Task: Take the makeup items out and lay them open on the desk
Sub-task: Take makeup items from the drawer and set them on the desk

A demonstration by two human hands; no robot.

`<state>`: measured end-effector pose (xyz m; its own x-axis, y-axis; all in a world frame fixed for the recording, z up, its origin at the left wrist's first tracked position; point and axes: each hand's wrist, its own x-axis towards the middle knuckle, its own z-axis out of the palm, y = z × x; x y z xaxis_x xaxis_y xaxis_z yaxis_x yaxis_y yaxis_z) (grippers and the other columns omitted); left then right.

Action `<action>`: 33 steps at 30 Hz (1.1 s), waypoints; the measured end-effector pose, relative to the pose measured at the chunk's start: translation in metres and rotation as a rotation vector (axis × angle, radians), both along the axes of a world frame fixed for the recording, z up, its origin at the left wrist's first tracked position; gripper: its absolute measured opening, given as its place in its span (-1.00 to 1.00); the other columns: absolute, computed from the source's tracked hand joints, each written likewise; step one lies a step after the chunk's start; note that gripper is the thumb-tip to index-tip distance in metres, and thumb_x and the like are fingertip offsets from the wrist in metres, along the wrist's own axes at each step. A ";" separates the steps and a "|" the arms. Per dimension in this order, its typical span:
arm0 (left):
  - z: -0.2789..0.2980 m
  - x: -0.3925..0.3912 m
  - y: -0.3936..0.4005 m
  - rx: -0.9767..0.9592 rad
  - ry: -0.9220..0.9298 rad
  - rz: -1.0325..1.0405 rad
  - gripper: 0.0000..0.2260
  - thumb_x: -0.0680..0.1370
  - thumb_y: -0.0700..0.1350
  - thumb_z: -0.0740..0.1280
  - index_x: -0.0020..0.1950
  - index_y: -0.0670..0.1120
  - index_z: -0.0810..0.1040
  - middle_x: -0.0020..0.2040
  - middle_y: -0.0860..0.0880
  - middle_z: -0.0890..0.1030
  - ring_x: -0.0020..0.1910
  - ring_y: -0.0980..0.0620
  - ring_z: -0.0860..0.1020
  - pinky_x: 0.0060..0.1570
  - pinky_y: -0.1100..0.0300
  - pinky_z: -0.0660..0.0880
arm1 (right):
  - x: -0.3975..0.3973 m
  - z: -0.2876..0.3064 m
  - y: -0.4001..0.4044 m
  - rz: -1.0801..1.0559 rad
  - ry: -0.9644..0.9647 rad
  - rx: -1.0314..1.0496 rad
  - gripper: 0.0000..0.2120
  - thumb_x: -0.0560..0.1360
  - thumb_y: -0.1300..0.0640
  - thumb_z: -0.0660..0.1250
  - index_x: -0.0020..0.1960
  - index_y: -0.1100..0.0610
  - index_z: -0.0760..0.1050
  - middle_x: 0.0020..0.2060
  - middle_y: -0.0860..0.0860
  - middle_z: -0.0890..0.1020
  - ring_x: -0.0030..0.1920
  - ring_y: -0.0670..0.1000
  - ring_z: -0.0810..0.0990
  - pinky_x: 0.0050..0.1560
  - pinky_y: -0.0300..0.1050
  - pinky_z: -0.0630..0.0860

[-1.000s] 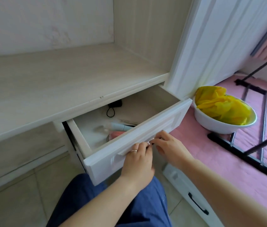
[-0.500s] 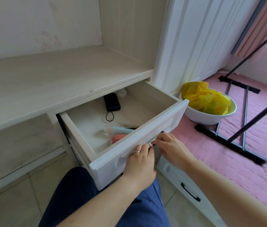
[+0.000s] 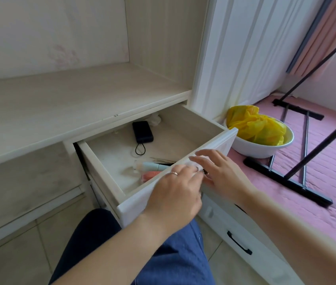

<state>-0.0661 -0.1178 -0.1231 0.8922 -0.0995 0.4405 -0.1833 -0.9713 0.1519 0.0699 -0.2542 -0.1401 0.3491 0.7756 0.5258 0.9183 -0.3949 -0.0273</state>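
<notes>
The white drawer under the pale wooden desk stands pulled far out. Inside, near its front, lie a light blue tube, a coral pink item and some clear pieces; the drawer front hides part of them. My left hand, with a ring on it, lies over the top edge of the drawer front, fingers loosely bent and blurred. Just to its right, my right hand hovers over the same edge with fingers spread, holding nothing.
A black power bank with a looped cord lies at the drawer's back. To the right, a white bowl holds a yellow bag on a pink cover beside a black rack. Below is a lower drawer.
The drawer has slid further out. Both hands have left the underside of the drawer front and risen to its top edge, the right one opening its fingers.
</notes>
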 end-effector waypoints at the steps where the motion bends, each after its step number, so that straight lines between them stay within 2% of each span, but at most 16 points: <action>1: 0.007 -0.003 0.009 -0.011 -0.035 0.024 -0.62 0.41 -0.02 0.21 0.18 -0.08 0.55 0.11 -0.03 0.59 0.08 -0.04 0.56 -0.08 0.14 0.58 | 0.002 0.003 0.005 -0.005 -0.005 -0.054 -0.50 0.42 0.08 0.40 0.33 0.05 0.39 0.23 0.11 0.51 0.19 0.14 0.54 0.09 0.02 0.52; 3: 0.023 -0.009 0.028 -0.010 0.052 0.138 -0.60 0.47 -0.01 0.23 0.28 -0.08 0.49 0.24 -0.06 0.55 0.23 -0.08 0.50 0.14 0.08 0.50 | 0.004 0.008 0.012 -0.036 0.026 -0.225 -0.34 0.41 0.01 0.42 0.44 -0.01 0.25 0.38 0.09 0.39 0.38 0.12 0.38 0.36 0.14 0.32; 5: 0.024 -0.013 0.049 -0.031 0.216 0.255 -0.58 0.56 0.00 0.19 0.41 -0.04 0.35 0.41 -0.02 0.39 0.40 -0.05 0.34 0.31 0.11 0.32 | 0.004 0.011 0.018 -0.083 0.117 -0.358 -0.29 0.44 -0.05 0.38 0.49 -0.08 0.13 0.46 0.02 0.28 0.48 0.06 0.21 0.47 0.21 0.05; 7: 0.022 -0.016 0.061 -0.069 0.299 0.304 -0.67 0.58 -0.01 0.11 0.32 0.01 0.42 0.33 0.03 0.46 0.29 -0.03 0.42 0.20 0.10 0.39 | 0.004 0.012 0.020 -0.101 0.155 -0.403 -0.32 0.46 -0.07 0.35 0.49 -0.10 0.13 0.45 -0.03 0.28 0.49 0.03 0.18 0.46 0.21 -0.06; 9: 0.020 -0.018 0.065 -0.081 0.342 0.310 -0.73 0.58 -0.01 0.06 0.11 0.01 0.51 0.06 0.03 0.59 0.02 -0.04 0.52 -0.04 0.09 0.48 | 0.005 0.014 0.020 -0.107 0.133 -0.419 -0.36 0.47 -0.07 0.34 0.47 -0.11 0.17 0.41 -0.04 0.32 0.46 0.02 0.22 0.46 0.21 -0.05; 10: 0.018 -0.019 0.066 -0.095 0.373 0.304 -0.72 0.58 0.01 0.05 0.07 0.02 0.53 -0.03 0.04 0.60 -0.04 -0.04 0.52 -0.09 0.08 0.49 | 0.005 0.015 0.019 -0.108 0.117 -0.427 -0.38 0.47 -0.06 0.34 0.47 -0.11 0.19 0.40 -0.03 0.34 0.44 0.02 0.25 0.46 0.21 -0.03; 14: 0.017 -0.025 0.064 -0.194 0.432 0.260 -0.72 0.59 0.08 0.08 0.17 0.11 0.52 -0.06 0.07 0.61 -0.05 0.02 0.53 -0.09 0.11 0.50 | 0.008 0.010 0.015 -0.095 0.057 -0.385 -0.43 0.42 0.01 0.42 0.39 -0.06 0.32 0.28 0.01 0.47 0.32 0.09 0.43 0.37 0.27 0.18; 18: 0.024 -0.026 0.065 -0.291 0.507 0.208 -0.74 0.55 0.13 0.19 0.16 0.14 0.56 -0.21 0.25 0.50 -0.16 0.12 0.50 -0.21 0.19 0.42 | 0.007 0.002 0.008 -0.077 0.013 -0.309 -0.43 0.37 0.09 0.48 0.30 -0.07 0.33 0.18 0.01 0.54 0.20 0.10 0.54 0.25 0.25 0.36; 21: 0.027 -0.026 0.064 -0.364 0.561 0.188 -0.76 0.52 0.14 0.25 0.10 0.13 0.60 -0.08 0.17 0.64 -0.10 0.11 0.57 -0.08 0.12 0.52 | 0.004 0.001 0.003 -0.070 -0.010 -0.259 -0.46 0.37 0.13 0.48 0.27 -0.05 0.35 0.14 0.02 0.56 0.15 0.10 0.57 0.19 0.20 0.43; 24: 0.027 -0.026 0.062 -0.422 0.583 0.164 -0.75 0.49 0.15 0.29 0.11 0.13 0.60 -0.02 0.16 0.65 -0.06 0.15 0.58 0.00 0.13 0.53 | 0.002 0.000 -0.003 -0.074 0.013 -0.264 -0.51 0.41 0.13 0.44 0.27 -0.05 0.36 0.15 0.02 0.55 0.16 0.09 0.56 0.18 0.18 0.47; 27: 0.025 -0.021 0.067 -0.488 0.623 0.125 -0.75 0.49 0.15 0.31 0.11 0.13 0.60 -0.02 0.27 0.59 -0.10 0.30 0.53 -0.02 0.27 0.50 | 0.002 0.001 -0.008 -0.092 0.028 -0.311 -0.58 0.48 0.08 0.34 0.31 -0.07 0.34 0.18 0.00 0.54 0.19 0.08 0.54 0.21 0.22 0.44; 29: 0.026 -0.016 0.074 -0.540 0.650 0.104 -0.73 0.50 0.14 0.31 0.15 0.13 0.58 -0.06 0.34 0.52 -0.12 0.40 0.46 -0.09 0.42 0.41 | 0.003 0.007 -0.009 -0.079 0.056 -0.337 -0.63 0.54 -0.02 0.17 0.34 -0.12 0.31 0.19 -0.02 0.54 0.20 0.06 0.53 0.26 0.25 0.38; 31: 0.027 -0.006 0.085 -0.549 0.640 0.113 -0.72 0.50 0.15 0.31 0.16 0.11 0.57 -0.03 0.27 0.58 -0.06 0.33 0.52 -0.01 0.34 0.46 | 0.007 0.018 -0.004 -0.059 0.155 -0.335 -0.62 0.56 -0.09 0.03 0.37 -0.14 0.31 0.19 -0.05 0.55 0.20 0.03 0.53 0.28 0.22 0.37; 33: 0.028 0.009 0.098 -0.480 0.630 0.147 -0.67 0.50 0.14 0.31 0.22 0.07 0.55 0.08 0.16 0.61 0.05 0.17 0.56 0.12 0.17 0.48 | 0.014 0.032 0.006 -0.050 0.244 -0.290 -0.60 0.57 -0.08 0.02 0.35 -0.07 0.40 0.17 -0.03 0.57 0.16 0.03 0.54 0.24 0.17 0.41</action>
<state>-0.0570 -0.0201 -0.0947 0.9765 0.1106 -0.1848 0.2003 -0.7816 0.5908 0.0843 -0.2484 -0.1085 0.4778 0.8590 0.1840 0.8782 -0.4621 -0.1233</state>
